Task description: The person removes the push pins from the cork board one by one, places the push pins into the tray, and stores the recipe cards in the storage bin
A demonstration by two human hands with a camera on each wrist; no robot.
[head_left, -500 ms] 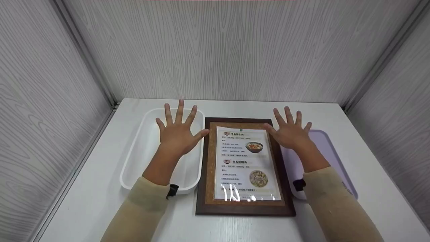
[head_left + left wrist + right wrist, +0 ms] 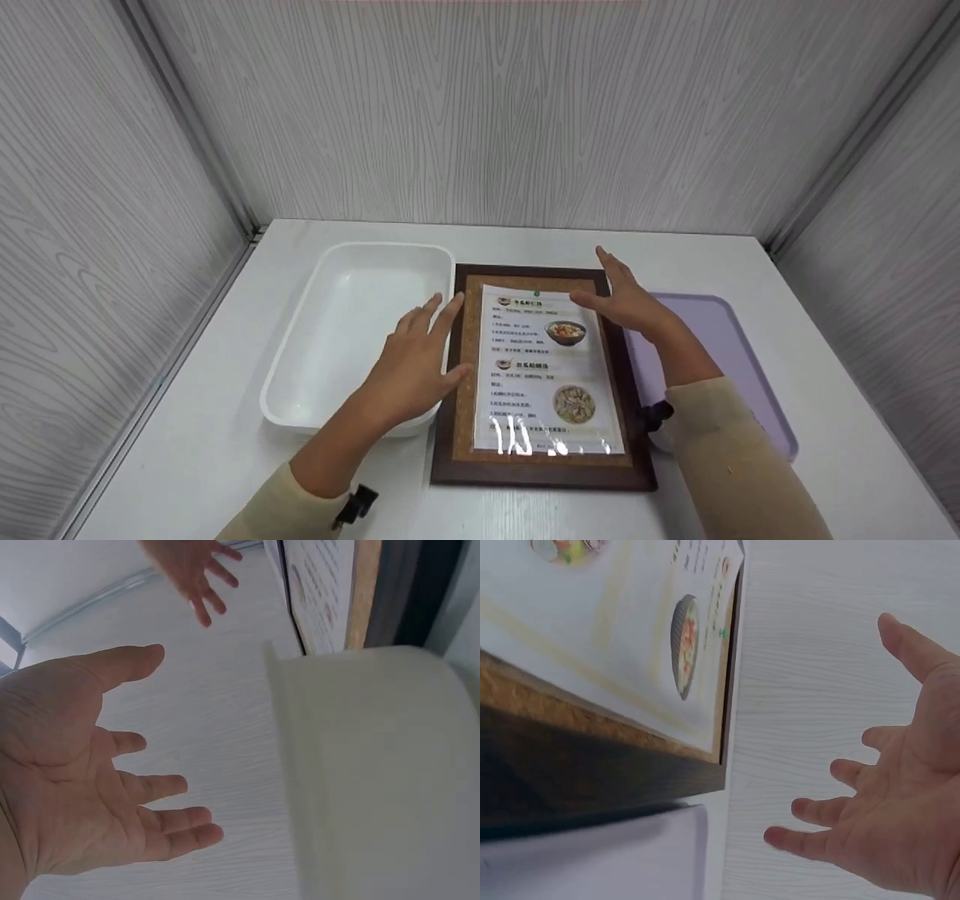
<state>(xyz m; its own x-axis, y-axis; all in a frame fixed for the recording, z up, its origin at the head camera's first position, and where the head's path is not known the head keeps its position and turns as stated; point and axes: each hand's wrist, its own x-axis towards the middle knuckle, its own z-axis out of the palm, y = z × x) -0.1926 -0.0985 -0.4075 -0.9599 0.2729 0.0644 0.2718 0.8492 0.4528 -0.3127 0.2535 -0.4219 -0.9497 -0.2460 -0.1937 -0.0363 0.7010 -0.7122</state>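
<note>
My left hand (image 2: 411, 367) hovers over the right rim of the white tray (image 2: 330, 330), fingers extended and thumb pointing toward the cork board (image 2: 467, 420). In the left wrist view that hand's palm (image 2: 67, 780) shows bare, with the fingers spread. Above the board's upper right edge is my right hand (image 2: 634, 304), turned on its side with straight fingers and holding nothing. A printed recipe sheet (image 2: 517, 397), glossy and with two dish pictures, is pinned to the dark-framed board by a green pin (image 2: 536, 294). The right wrist view shows the right palm (image 2: 907, 817) bare too.
A lilac tray (image 2: 720, 352) lies on the white table (image 2: 825, 435) to the board's right, partly covered by the right forearm. Wood-grain panels (image 2: 480, 112) enclose the table at the back and both sides. Black wrist straps (image 2: 356, 506) show at the sleeves.
The left hand has come down toward me and turned, its fingers closer together. The right hand has rotated onto its side and shifted slightly left. The trays and board stay in place.
</note>
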